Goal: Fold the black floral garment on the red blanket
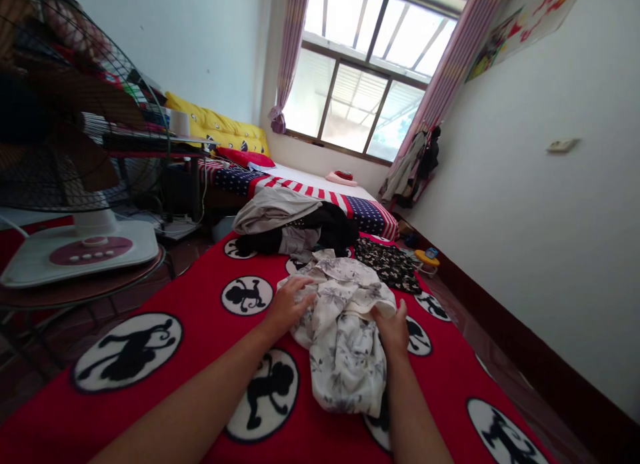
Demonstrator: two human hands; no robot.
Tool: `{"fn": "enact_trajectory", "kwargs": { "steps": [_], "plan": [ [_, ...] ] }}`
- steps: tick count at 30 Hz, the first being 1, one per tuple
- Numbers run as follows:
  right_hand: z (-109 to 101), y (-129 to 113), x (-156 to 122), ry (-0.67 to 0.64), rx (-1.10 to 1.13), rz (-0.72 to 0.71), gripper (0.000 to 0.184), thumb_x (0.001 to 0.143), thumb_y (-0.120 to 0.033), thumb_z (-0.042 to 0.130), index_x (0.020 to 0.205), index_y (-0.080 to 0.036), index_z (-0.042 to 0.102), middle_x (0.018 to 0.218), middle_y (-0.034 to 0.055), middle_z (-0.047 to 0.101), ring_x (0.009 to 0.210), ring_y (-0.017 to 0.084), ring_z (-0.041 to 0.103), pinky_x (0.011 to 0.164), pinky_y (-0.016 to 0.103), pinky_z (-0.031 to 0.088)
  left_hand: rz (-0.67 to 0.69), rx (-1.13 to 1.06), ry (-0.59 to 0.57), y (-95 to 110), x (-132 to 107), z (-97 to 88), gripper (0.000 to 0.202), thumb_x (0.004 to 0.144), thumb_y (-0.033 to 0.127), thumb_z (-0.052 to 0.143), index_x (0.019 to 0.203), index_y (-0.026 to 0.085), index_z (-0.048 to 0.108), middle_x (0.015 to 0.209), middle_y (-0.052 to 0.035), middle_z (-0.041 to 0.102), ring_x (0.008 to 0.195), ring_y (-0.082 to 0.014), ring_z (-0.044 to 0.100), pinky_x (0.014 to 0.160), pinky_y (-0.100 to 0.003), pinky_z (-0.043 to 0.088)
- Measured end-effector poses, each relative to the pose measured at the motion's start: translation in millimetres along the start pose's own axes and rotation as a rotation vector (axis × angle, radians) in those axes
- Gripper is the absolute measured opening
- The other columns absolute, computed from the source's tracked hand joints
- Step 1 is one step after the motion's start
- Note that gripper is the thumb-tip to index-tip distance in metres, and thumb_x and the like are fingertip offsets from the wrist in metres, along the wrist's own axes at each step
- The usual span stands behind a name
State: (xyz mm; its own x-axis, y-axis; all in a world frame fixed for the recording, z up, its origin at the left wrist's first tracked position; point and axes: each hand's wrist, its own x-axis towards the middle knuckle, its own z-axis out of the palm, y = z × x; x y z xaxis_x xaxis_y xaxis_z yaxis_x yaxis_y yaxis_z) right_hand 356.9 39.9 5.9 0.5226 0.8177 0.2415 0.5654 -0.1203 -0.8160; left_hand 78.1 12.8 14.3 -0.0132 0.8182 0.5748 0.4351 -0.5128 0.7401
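A crumpled white shirt with grey floral print [350, 357] lies on a red blanket [200, 371] patterned with black figures in white circles. My left hand [290, 307] rests on the shirt's left side, fingers stretched over the cloth. On the other side, my right hand [393, 327] has the shirt's edge between thumb and fingers. Just beyond is a heap of clothes, with a grey garment [277, 209] on top of black ones [335, 227]. A black patterned garment [387, 264] is spread flat to the right of the heap.
At left, a fan [80, 251] stands on a round stool [135, 277]. Behind the clothes is a bed with a stars-and-stripes cover [320, 192] and a yellow cushion [220, 124]. Clothes [413, 164] hang beside the window [355, 97]. A small yellow stool [427, 257] stands near the right wall.
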Motion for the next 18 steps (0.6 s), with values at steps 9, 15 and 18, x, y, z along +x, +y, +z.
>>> {"fn": "enact_trajectory", "kwargs": {
  "steps": [9, 15, 18],
  "plan": [
    [25, -71, -78, -0.786, 0.338, -0.672, 0.062, 0.071, -0.038, 0.072, 0.129, -0.024, 0.059, 0.134, 0.0098, 0.058, 0.122, 0.027, 0.054, 0.103, 0.042, 0.040, -0.263, -0.474, 0.153, -10, 19, -21.5, 0.063, 0.079, 0.056, 0.060, 0.129, 0.017, 0.055, 0.130, -0.0148, 0.058, 0.115, -0.0290, 0.058, 0.097, -0.041, 0.046],
    [22, -98, -127, -1.055, 0.274, -0.916, 0.025, 0.075, -0.032, 0.073, 0.099, -0.027, 0.076, 0.113, 0.0027, 0.071, 0.112, 0.022, 0.060, 0.103, 0.036, 0.038, -0.336, -0.455, 0.122, -19, 19, -51.5, 0.078, 0.079, 0.056, 0.061, 0.144, 0.020, 0.037, 0.146, -0.0160, 0.044, 0.128, -0.0287, 0.050, 0.103, -0.041, 0.042],
    [15, -97, -130, -1.039, 0.450, -0.669, 0.022, 0.080, -0.039, 0.068, 0.090, -0.022, 0.077, 0.095, 0.0043, 0.074, 0.092, 0.020, 0.067, 0.087, 0.031, 0.049, -0.214, -0.139, -0.050, -32, 13, -43.4, 0.078, 0.069, 0.048, 0.073, 0.138, 0.022, 0.047, 0.142, -0.0134, 0.049, 0.126, -0.0294, 0.051, 0.104, -0.042, 0.041]
  ]
}}
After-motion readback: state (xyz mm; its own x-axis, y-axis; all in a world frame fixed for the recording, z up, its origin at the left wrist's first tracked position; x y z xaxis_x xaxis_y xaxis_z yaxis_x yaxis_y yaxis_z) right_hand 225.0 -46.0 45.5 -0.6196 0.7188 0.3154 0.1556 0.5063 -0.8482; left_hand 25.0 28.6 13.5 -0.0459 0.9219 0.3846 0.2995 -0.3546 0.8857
